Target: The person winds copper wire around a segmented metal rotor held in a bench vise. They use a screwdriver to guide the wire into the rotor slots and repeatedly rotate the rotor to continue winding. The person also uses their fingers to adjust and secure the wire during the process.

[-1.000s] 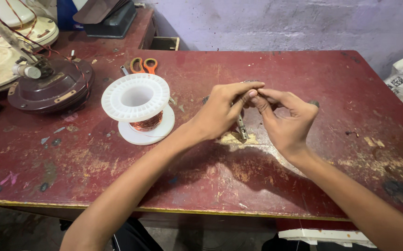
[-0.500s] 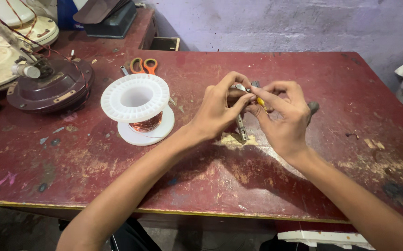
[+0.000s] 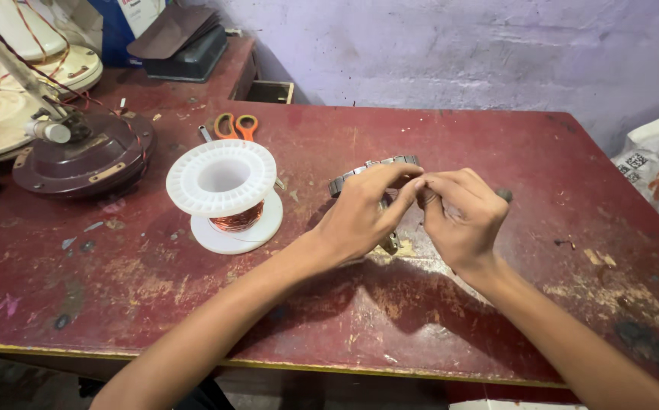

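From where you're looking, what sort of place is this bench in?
Probably a small electrical repair workshop, likely for fan motors: a white spool of copper wire stands on the worn red table, dismantled fan housings sit at the left, and both hands work a toothed metal ring.

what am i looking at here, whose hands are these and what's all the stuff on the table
This is one picture from a camera worn on a person's head, looking down at their own bare hands over a worn red table. The left hand and right hand meet at the fingertips around a grey toothed metal ring, mostly hidden behind them. Beside them stands a white plastic spool of copper wire. Further back lie orange-handled scissors and a dark brown round fan housing.
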